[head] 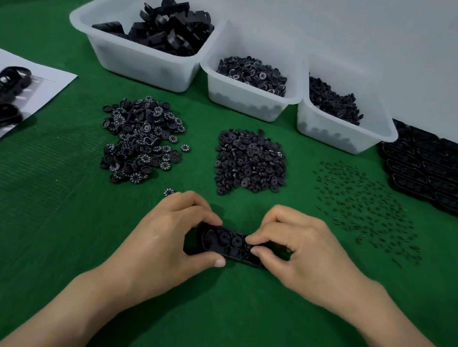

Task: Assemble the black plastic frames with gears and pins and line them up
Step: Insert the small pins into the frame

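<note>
A black plastic frame [227,244] lies low over the green mat, with gears seated in its sockets. My left hand [165,239] grips its left end between thumb and fingers. My right hand [298,247] pinches its right end, fingertips pressed on the frame. Beyond the hands lie a pile of numbered gears [141,138], a pile of plain black gears [250,162] and a scatter of small pins [365,208]. One numbered gear [169,192] sits alone by my left knuckles. Assembled frames [432,169] are lined up in rows at the right.
Three white bins stand at the back: one with frames [138,57], one with numbered gears [243,99], one with black gears [340,132]. A white sheet [40,81] with more black parts lies at the left edge. A pale wall rises behind.
</note>
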